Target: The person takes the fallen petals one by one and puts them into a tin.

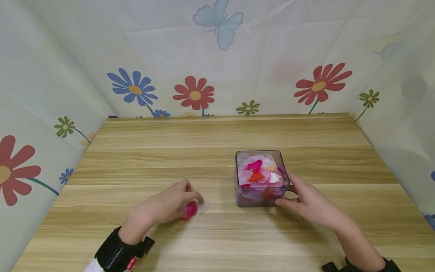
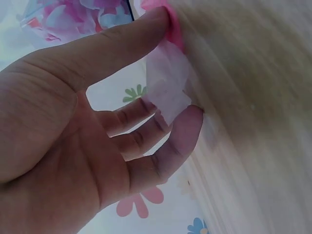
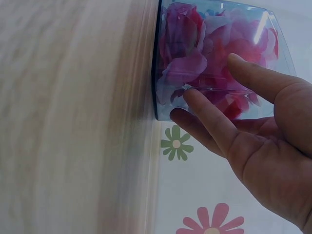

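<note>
Right of the table's middle stands a clear square plastic box (image 1: 245,201), filled with pink, white, orange and yellow artificial petals (image 1: 259,174). My right hand (image 1: 310,202) is at its right side, thumb and fingertips touching the wall with the fingers fairly straight. To the left, my left hand (image 1: 170,203) is low over the tabletop. Its thumb and curled fingers hold a few loose petals: a deep pink petal (image 1: 192,210) and a whitish, see-through petal (image 2: 166,78). In the left wrist view, the thumb lies against the pink and a fingertip against the white.
The wood-grain table (image 1: 190,147) carries the box and the loose petals. A white cloth (image 1: 163,45) printed with flowers and a butterfly hangs behind the table and along both sides. Black straps (image 1: 119,251) are worn on the wrists.
</note>
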### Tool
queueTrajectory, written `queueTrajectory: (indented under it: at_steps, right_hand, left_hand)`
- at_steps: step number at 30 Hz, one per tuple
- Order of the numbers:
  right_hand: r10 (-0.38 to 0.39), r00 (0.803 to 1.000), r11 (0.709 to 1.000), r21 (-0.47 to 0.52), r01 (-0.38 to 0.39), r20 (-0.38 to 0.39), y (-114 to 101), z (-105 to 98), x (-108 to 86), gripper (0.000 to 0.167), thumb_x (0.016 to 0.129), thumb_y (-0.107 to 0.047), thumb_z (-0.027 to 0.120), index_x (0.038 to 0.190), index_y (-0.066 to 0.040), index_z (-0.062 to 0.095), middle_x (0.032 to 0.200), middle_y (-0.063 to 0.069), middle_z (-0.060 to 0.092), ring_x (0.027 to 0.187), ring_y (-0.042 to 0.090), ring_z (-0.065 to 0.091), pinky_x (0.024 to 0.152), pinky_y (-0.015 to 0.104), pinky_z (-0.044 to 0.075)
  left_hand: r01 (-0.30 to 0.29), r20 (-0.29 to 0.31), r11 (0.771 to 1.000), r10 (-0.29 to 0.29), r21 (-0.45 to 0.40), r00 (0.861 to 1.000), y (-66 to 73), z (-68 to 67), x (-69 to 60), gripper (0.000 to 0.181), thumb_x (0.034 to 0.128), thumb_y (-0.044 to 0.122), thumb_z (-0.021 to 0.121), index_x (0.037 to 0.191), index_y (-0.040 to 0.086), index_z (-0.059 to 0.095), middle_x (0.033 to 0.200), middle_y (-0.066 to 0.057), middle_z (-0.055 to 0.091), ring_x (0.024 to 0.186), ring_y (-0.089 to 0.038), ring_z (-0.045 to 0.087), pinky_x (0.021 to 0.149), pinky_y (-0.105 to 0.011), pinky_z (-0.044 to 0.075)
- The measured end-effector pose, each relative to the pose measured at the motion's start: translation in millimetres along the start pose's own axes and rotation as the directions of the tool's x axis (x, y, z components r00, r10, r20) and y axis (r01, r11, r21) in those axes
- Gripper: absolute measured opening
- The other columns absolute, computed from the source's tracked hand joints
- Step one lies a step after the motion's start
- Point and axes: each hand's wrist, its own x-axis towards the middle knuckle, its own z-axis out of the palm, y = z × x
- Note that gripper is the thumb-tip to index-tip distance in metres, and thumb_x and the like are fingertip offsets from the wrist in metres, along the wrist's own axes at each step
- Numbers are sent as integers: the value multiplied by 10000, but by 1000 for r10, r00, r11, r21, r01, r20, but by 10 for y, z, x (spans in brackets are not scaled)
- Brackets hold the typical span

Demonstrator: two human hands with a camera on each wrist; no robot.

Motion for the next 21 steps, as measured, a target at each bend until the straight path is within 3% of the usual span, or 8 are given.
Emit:
queueTrajectory:
  at_steps: [14, 21]
  right_hand:
    - [-6, 1000, 1000, 8, 6, 6, 0, -3, -3, 837, 956, -108, 743, 1626, -158, 246, 1507, 219, 462, 1285, 454, 541, 881, 370, 574]
    - [3, 1000, 1000, 0, -3, 5, -2, -7, -7, 839, 953, -124, 750, 1625, -153, 248, 1505, 217, 470, 1287, 448, 544, 882, 374, 574]
  left_hand:
    - [-81, -45, 996, 83, 32, 996, 21, 40, 51, 360, 854, 31, 830, 1172, 161, 721, 1033, -6, 555, 896, -147, 574, 815, -315, 538]
    - [-102, -65, 994, 105, 45, 992, 15, 85, 101, 231, 862, 62, 828, 1029, 158, 700, 945, 25, 535, 823, -100, 549, 754, -282, 519]
